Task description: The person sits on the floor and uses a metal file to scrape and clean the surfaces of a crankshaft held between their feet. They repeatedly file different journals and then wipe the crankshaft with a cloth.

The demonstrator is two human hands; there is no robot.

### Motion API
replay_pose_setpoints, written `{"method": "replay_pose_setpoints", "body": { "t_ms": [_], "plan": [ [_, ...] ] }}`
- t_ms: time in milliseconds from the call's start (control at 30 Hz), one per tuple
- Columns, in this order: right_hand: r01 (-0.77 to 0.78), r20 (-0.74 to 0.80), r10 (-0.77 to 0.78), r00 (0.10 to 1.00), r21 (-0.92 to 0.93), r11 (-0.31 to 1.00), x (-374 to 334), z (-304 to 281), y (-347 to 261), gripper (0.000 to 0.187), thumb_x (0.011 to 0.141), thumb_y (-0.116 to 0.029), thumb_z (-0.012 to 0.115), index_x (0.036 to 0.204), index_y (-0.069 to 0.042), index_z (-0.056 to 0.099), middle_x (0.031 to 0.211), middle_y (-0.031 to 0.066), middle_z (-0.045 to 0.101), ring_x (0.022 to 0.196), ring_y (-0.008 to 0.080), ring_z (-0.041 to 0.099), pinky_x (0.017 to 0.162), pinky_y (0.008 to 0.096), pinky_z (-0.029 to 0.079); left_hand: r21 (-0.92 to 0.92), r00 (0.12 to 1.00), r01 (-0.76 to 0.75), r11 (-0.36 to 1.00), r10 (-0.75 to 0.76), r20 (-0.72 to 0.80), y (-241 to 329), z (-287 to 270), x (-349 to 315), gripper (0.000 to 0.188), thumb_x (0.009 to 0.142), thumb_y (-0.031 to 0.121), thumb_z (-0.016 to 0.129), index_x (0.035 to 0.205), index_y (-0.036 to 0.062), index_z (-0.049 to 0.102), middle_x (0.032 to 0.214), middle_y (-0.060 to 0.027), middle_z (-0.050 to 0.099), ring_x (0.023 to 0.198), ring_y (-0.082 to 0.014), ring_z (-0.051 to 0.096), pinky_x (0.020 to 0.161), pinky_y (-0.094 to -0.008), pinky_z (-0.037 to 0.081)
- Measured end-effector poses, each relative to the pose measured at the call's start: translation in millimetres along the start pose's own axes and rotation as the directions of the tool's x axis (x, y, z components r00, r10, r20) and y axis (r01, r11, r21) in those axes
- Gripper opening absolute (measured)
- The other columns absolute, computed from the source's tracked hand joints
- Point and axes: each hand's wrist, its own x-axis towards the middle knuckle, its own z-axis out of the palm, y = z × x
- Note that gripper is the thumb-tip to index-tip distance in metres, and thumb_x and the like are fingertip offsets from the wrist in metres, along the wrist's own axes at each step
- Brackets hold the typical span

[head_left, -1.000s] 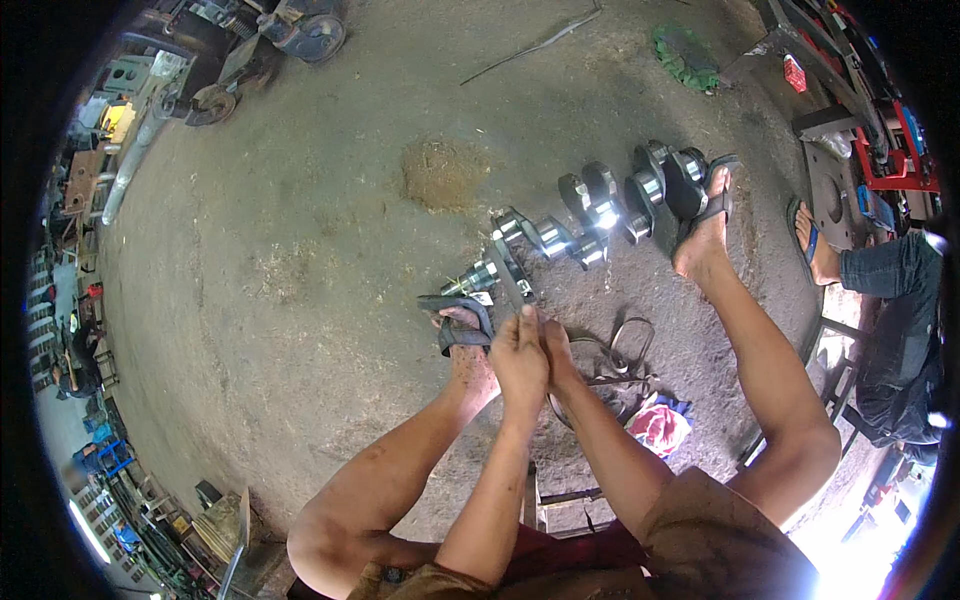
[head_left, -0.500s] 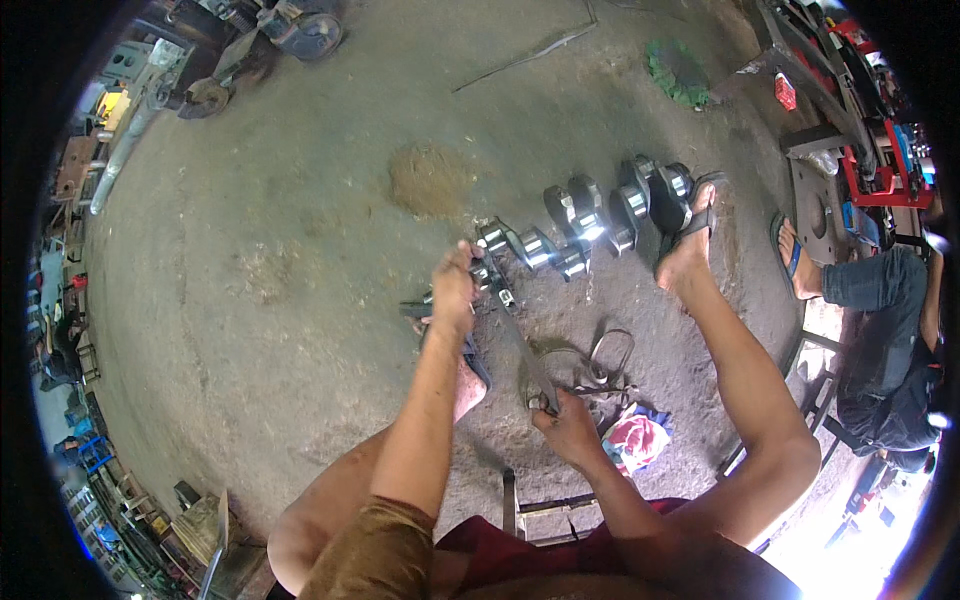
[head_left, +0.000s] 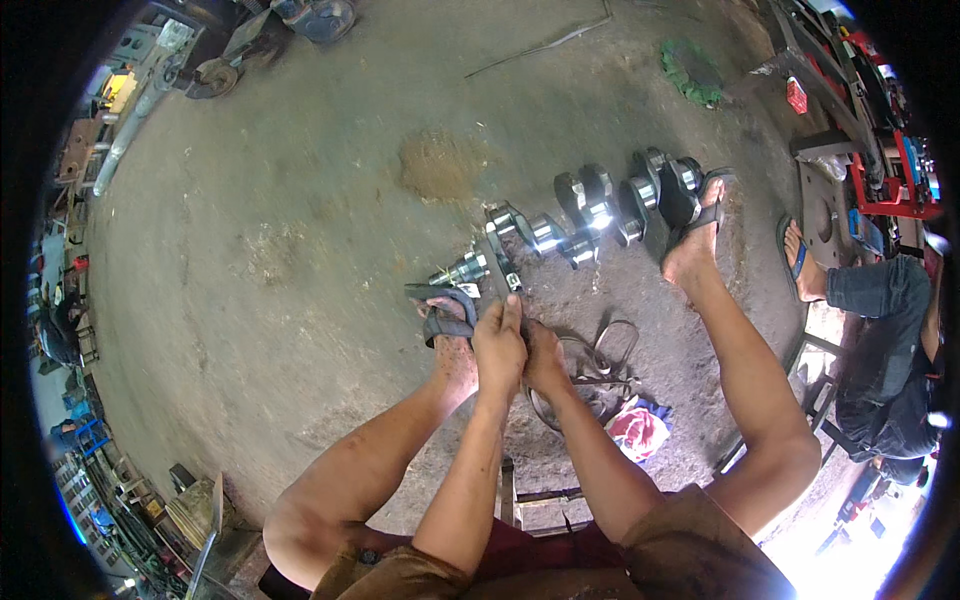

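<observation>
A shiny metal crankshaft lies on the floor between my feet, slanting up to the right. A flat grey strip runs from its left part down towards me. My left hand is closed on this strip, thumb pointing along it. Close beside it, my right hand is closed too; its fingers are partly hidden and I cannot make out what they hold. The left sandalled foot is at the crankshaft's narrow end, and the right sandalled foot rests against its far end.
Looped straps and a pink and blue cloth lie by my right forearm. Another person's leg is at the right. A green ring-shaped thing lies at the far right, with metal parts at the far left.
My left hand has come back from the crankshaft and now grips the strip near my right hand. The right hand has moved slightly forward. The view has shifted a little.
</observation>
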Motion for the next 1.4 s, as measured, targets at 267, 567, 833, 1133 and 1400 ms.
{"method": "replay_pose_setpoints", "body": {
  "t_ms": [267, 567, 833, 1133, 1400],
  "plan": [
    [-0.141, -0.005, 0.142, 0.990, 0.031, 0.989, -45, -27, -27, 0.024, 0.081, -0.018, 0.067, 0.094, 0.001, 0.060, 0.082, 0.0219, 0.064, 0.079, 0.0381, 0.064, 0.072, 0.0447, 0.049, -0.167, 1.000, 0.014, 0.986, -0.013, 0.007, -19, -5, 49, 0.035, 0.102, 0.032, 0.051, 0.088, 0.0019, 0.062, 0.073, 0.0006, 0.050, 0.069, -0.0088, 0.039, 0.063, -0.0262, 0.036],
    [-0.160, 0.037, 0.159, 0.987, 0.018, 0.987, -60, -21, -24, 0.032, 0.080, -0.023, 0.071, 0.097, 0.002, 0.061, 0.080, 0.0195, 0.064, 0.075, 0.0312, 0.063, 0.073, 0.0408, 0.050, -0.066, 0.994, -0.050, 0.997, 0.056, 0.097, 80, -25, 108, 0.034, 0.101, 0.034, 0.052, 0.088, 0.0056, 0.064, 0.071, 0.0010, 0.056, 0.051, -0.0068, 0.043, 0.048, -0.0213, 0.034],
    [-0.008, -0.105, 0.007, 0.994, -0.007, 1.000, 26, 23, -10, 0.034, 0.086, -0.033, 0.065, 0.102, -0.004, 0.062, 0.087, 0.0220, 0.067, 0.086, 0.0430, 0.065, 0.074, 0.0495, 0.050, 0.218, 0.996, -0.058, 0.974, 0.070, -0.048, 48, -7, -18, 0.030, 0.101, 0.031, 0.054, 0.087, 0.0062, 0.065, 0.063, 0.0070, 0.047, 0.056, -0.0046, 0.036, 0.050, -0.0242, 0.030],
    [-0.116, -0.022, 0.116, 0.993, -0.019, 0.993, -21, -10, -29, 0.026, 0.080, -0.019, 0.067, 0.098, -0.002, 0.060, 0.085, 0.0223, 0.065, 0.083, 0.0422, 0.064, 0.073, 0.0490, 0.049, 0.181, 0.993, -0.072, 0.981, 0.087, -0.077, -16, -9, 15, 0.035, 0.102, 0.030, 0.050, 0.093, -0.0017, 0.063, 0.073, -0.0048, 0.057, 0.070, -0.0107, 0.046, 0.064, -0.0284, 0.041],
    [-0.319, 0.001, 0.319, 0.948, -0.011, 0.948, -91, -31, -22, 0.027, 0.077, -0.021, 0.069, 0.092, -0.001, 0.058, 0.084, 0.0223, 0.064, 0.083, 0.0418, 0.064, 0.074, 0.0500, 0.049, 0.098, 0.997, -0.079, 0.992, 0.077, 0.026, 16, -29, 102, 0.035, 0.102, 0.033, 0.052, 0.091, 0.0019, 0.065, 0.069, 0.0000, 0.055, 0.062, -0.0081, 0.043, 0.057, -0.0254, 0.037]
  ]
}}
